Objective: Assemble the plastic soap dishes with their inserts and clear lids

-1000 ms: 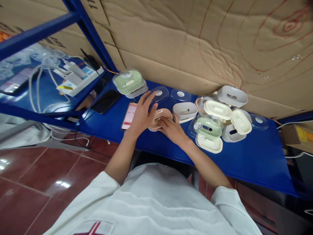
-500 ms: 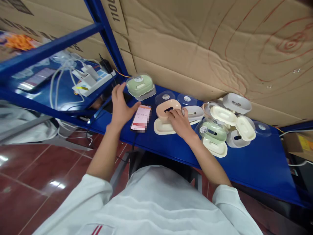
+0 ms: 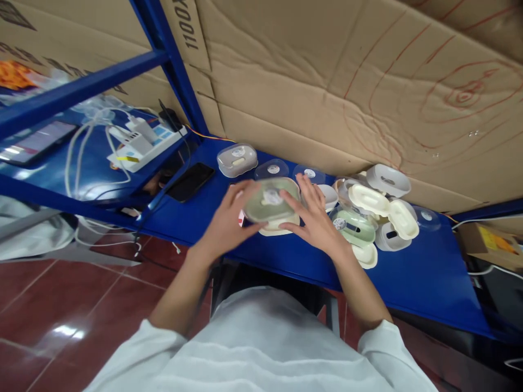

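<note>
A green oval box with a clear lid and round label (image 3: 272, 201), blurred by motion, is lifted above the blue table. My left hand (image 3: 231, 218) grips its left side, fingers behind and thumb at the front. At its right edge, my right hand (image 3: 316, 218) has its fingers spread, with fingertips at the lid. A cream tray (image 3: 278, 227) lies beneath the box, partly covered by it. Behind stands a grey lidded box (image 3: 237, 159), next to a clear lid (image 3: 272, 169) and another clear lid (image 3: 309, 174). The phone under my left hand is mostly hidden.
To the right are a green box (image 3: 354, 226), cream trays (image 3: 370, 200) and a grey box (image 3: 388, 180), piled together. A black phone (image 3: 190, 182) lies at left, near a white power strip (image 3: 151, 149) with cables. A blue frame post (image 3: 175, 71) and cardboard stand behind.
My left hand has brought the green lidded box from the back left to the middle, uncovering the grey box. My right hand has left the peach box and moved beside the green one.
</note>
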A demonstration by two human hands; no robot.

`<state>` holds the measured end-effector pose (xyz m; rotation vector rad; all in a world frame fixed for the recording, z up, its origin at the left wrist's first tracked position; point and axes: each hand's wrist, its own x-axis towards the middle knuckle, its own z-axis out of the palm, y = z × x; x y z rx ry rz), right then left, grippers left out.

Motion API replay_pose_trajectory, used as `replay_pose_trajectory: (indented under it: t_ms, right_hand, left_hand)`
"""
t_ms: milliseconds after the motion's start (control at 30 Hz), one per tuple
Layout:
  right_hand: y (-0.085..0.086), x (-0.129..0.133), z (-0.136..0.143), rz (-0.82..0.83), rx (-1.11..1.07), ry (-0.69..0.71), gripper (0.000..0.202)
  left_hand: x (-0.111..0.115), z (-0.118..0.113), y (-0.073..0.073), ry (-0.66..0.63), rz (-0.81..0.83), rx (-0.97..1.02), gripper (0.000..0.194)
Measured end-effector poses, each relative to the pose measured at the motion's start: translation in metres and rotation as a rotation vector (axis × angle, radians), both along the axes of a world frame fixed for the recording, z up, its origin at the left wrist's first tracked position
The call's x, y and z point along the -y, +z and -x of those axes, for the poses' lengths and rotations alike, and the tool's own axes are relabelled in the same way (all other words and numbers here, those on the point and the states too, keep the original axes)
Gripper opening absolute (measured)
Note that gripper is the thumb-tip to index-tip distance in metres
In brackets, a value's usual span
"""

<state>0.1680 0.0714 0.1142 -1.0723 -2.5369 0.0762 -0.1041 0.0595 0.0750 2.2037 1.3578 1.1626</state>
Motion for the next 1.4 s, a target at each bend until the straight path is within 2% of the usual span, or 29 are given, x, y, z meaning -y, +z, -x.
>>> replay_pose_trajectory:
  t_ms: [67,133,200,267,333,400,467,567,633,733,867,1033,1100,1233,1300,1400]
  right_hand:
    - [0.008,0.003,-0.008,0.107,-0.041,0.104,0.064]
    - [0.009,0.001,-0.018,0.211,-0.124,0.155,0.055]
    - [0.003,-0.008,-0.031,0.235,-0.202,0.088,0.048]
    - [-0.008,-0.022,-0.044,0.167,-0.235,-0.055,0.047]
    - [-0.019,-0.034,-0.052,0.059,-0.223,-0.218,0.049]
    - [-0.026,-0.036,-0.052,-0.009,-0.197,-0.298,0.051]
    - [-0.026,-0.026,-0.045,0.024,-0.171,-0.198,0.052]
    - [-0.019,-0.003,-0.029,0.205,-0.134,0.12,0.049]
    - [-0.015,0.004,-0.02,0.277,-0.149,0.203,0.04]
    - [-0.014,-0.003,-0.018,0.252,-0.23,0.151,0.032]
    - [-0.019,-0.026,-0.027,0.058,-0.271,-0.008,0.036]
    - [-0.03,-0.038,-0.039,-0.156,-0.244,-0.233,0.044]
    - [-0.034,-0.036,-0.04,-0.141,-0.227,-0.21,0.039]
    - [-0.039,-0.028,-0.039,-0.01,-0.198,0.031,0.034]
    - [-0.041,-0.026,-0.041,-0.06,-0.233,0.001,0.03]
    - [-0.044,-0.027,-0.046,-0.194,-0.223,-0.165,0.027]
  left_hand:
    - [0.031,-0.017,-0.007,-0.007,0.067,0.091,0.085]
    - [0.049,-0.029,-0.018,-0.001,0.147,0.173,0.093]
    - [0.057,-0.037,-0.028,0.005,0.208,0.224,0.098]
    - [0.058,-0.041,-0.035,0.0,0.233,0.238,0.098]
    - [0.056,-0.044,-0.039,-0.002,0.224,0.244,0.093]
    - [0.052,-0.047,-0.043,0.012,0.208,0.277,0.088]
    - [0.049,-0.051,-0.046,0.04,0.209,0.356,0.085]
    - [0.042,-0.058,-0.049,0.08,0.228,0.48,0.082]
    - [0.038,-0.063,-0.051,0.089,0.219,0.528,0.081]
    - [0.029,-0.068,-0.056,0.063,0.178,0.522,0.087]
    - [0.015,-0.074,-0.062,0.038,0.092,0.367,0.095]
    - [-0.002,-0.079,-0.061,0.081,0.023,0.187,0.071]
    - [-0.006,-0.078,-0.058,0.094,0.002,0.176,0.064]
    - [-0.008,-0.075,-0.053,0.134,-0.004,0.219,0.072]
    - [-0.008,-0.073,-0.054,0.147,-0.004,0.207,0.07]
    - [-0.009,-0.069,-0.06,0.111,-0.013,0.146,0.042]
